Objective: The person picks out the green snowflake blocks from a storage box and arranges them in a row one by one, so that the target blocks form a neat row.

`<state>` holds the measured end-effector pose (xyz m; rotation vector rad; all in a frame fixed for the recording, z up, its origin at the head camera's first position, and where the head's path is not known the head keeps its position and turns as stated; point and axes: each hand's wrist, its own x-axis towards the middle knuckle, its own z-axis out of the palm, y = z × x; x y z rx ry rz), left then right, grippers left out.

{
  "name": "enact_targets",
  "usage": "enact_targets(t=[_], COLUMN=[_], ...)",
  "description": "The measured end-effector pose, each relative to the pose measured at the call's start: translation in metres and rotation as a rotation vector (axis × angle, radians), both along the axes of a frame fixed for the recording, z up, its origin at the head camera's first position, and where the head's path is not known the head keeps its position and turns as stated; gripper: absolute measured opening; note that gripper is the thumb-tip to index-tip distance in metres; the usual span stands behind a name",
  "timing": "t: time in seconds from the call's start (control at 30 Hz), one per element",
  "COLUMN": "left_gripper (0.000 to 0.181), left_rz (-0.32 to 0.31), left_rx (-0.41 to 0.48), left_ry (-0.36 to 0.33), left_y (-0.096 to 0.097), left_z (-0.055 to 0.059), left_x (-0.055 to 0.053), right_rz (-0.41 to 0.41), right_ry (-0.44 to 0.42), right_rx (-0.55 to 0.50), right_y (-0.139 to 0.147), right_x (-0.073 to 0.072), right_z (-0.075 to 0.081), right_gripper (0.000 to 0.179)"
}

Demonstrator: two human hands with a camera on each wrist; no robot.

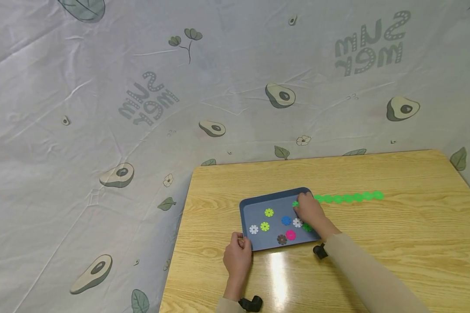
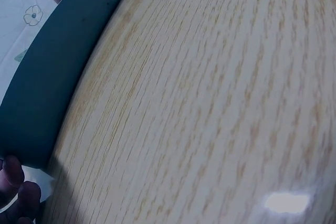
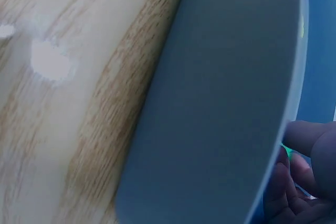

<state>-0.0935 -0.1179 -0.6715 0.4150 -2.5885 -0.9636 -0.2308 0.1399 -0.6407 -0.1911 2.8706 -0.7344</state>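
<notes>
A blue-grey tray lies on the table, holding several notched plastic discs. My left hand grips the tray's near left corner; its fingertips show beside the tray wall. Inside the tray's right part, my right hand pinches a green disc, partly hidden by the fingers. A glimpse of green shows between the right hand's thumb and fingers in the right wrist view. Near that hand lie a white disc, a blue disc and a darker green disc.
A row of several bright green discs runs rightward from the tray across the wooden table. Two lime discs, a second white disc, a pink disc and a brown disc sit in the tray. A printed cloth hangs behind.
</notes>
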Motion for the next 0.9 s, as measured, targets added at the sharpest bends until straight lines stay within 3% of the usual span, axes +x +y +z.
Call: enact_targets(t=[0.23, 0.53, 0.77, 0.9], left_gripper=[0.004, 0.004, 0.005, 0.005], left_rz=[-0.009, -0.013, -0.015, -0.002], left_rx=[0.007, 0.005, 0.002, 0.005], left_ry=[-0.005, 0.003, 0.013, 0.002], left_y=[0.001, 0.002, 0.002, 0.001], left_z=[-0.001, 0.000, -0.001, -0.001], left_x=[-0.001, -0.001, 0.000, 0.002], right_rz=[-0.030, 0.009, -0.076, -0.119], right_ry=[0.008, 0.139, 0.153, 0.158], right_rx=[-0.082, -0.215, -0.437, -0.492], right_y=[0.001, 0.013, 0.028, 0.040], right_x=[0.003, 0.004, 0.009, 0.011], right_z=[0.007, 0.011, 0.020, 0.028], right_gripper=[0.029, 0.023, 0.024, 0.026])
